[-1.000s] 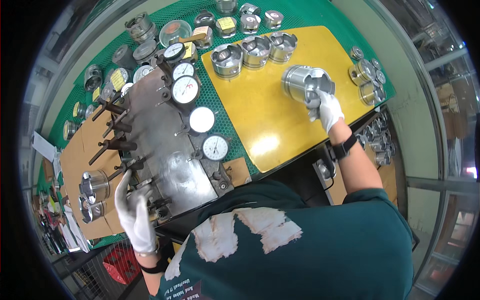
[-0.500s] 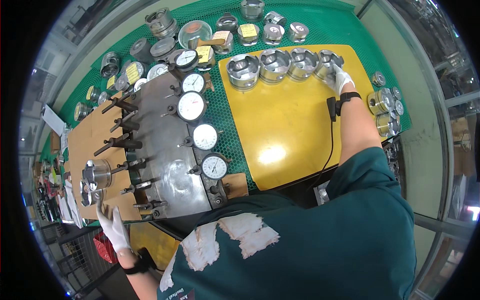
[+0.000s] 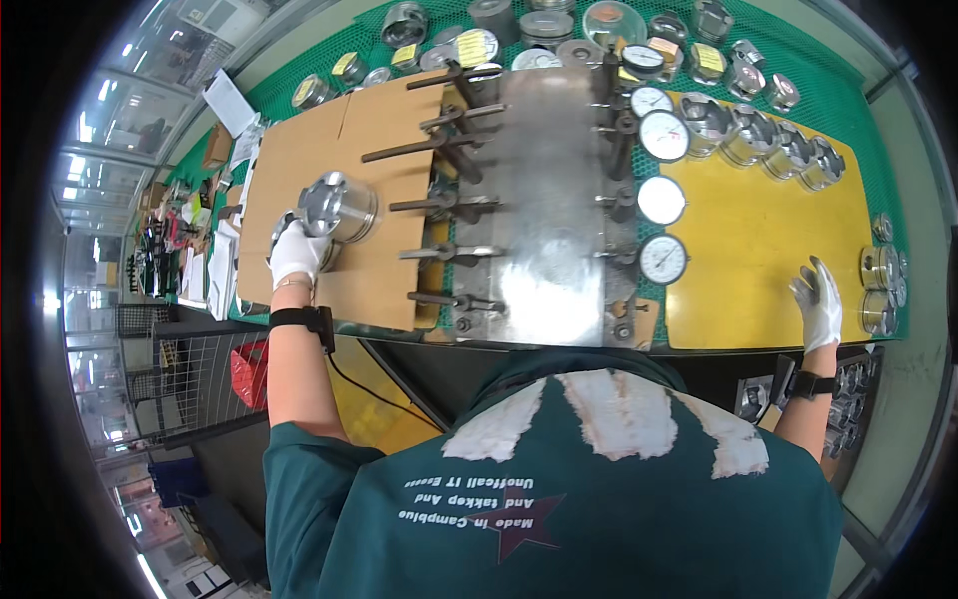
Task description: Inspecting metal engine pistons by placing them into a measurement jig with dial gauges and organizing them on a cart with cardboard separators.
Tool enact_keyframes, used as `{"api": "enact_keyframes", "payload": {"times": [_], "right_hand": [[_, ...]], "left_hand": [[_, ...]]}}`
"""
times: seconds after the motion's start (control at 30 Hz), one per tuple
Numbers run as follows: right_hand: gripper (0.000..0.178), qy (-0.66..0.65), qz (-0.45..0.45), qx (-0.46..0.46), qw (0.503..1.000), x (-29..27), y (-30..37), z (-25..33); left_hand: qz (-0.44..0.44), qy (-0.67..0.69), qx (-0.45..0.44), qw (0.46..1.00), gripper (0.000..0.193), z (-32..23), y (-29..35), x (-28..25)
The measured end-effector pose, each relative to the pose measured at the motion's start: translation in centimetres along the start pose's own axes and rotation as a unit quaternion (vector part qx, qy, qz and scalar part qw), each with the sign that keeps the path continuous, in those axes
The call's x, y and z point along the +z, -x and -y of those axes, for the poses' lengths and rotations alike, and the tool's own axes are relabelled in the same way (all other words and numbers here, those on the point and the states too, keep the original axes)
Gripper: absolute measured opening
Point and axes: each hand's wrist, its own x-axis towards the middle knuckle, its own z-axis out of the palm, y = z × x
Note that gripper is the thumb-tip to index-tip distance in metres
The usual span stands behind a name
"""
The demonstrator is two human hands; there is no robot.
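Observation:
My left hand point(image 3: 297, 252), in a white glove, is closed on a metal piston point(image 3: 280, 232) on the brown cardboard point(image 3: 384, 290); the hand covers much of it. Right beside it another shiny piston point(image 3: 339, 207) stands on the cardboard. My right hand point(image 3: 820, 304), also gloved in white, hovers over the near right part of the yellow board point(image 3: 743, 260), fingers spread and holding nothing. Several pistons point(image 3: 750, 137) stand in a row along that board's far edge, well away from the right hand.
Between the hands lies a steel plate fixture point(image 3: 549, 200) with dark clamp rods point(image 3: 429, 205) and several dial gauges point(image 3: 662, 260). More pistons and a clear bowl point(image 3: 614, 22) crowd the green mat behind. Further pistons point(image 3: 878, 268) stand at the right edge.
My view has swung to the left. The right hand has let go of the last piston in the row and drawn back nearer me. My left hand has reached forward and closed on a piston.

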Motion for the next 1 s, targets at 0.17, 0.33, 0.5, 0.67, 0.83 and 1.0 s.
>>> {"api": "enact_keyframes", "payload": {"times": [0.17, 0.33, 0.5, 0.67, 0.83, 1.0], "right_hand": [[0.043, 0.034, 0.015, -0.016, 0.999, 9.2, 6.9, 7.7], [0.045, 0.059, 0.199, -0.079, 0.975, 20.9, 13.0, 12.7], [0.101, 0.16, 0.521, -0.068, 0.836, 31.8, 19.1, 18.9], [0.123, 0.14, 0.334, -0.369, 0.856, 32.2, 19.5, 14.7], [0.099, 0.322, 0.233, -0.367, 0.841, 32.6, 19.1, 13.7], [0.085, 0.312, 0.238, -0.4, 0.828, 33.5, 18.3, 12.3]], "left_hand": [[0.112, 0.124, 0.092, 0.982, 0.056, 3.4, 2.1, -0.1], [0.21, 0.562, -0.027, 0.799, 0.024, 2.8, 9.0, -5.2], [-0.184, 0.39, 0.474, 0.768, 0.034, -1.9, 15.2, -7.3], [0.001, 0.52, 0.572, 0.635, 0.027, -6.2, 16.1, -4.9], [0.135, 0.411, 0.426, 0.795, 0.07, -9.4, 18.0, -3.5], [-0.043, 0.371, 0.554, 0.745, 0.086, -12.4, 18.0, -0.9]]}}
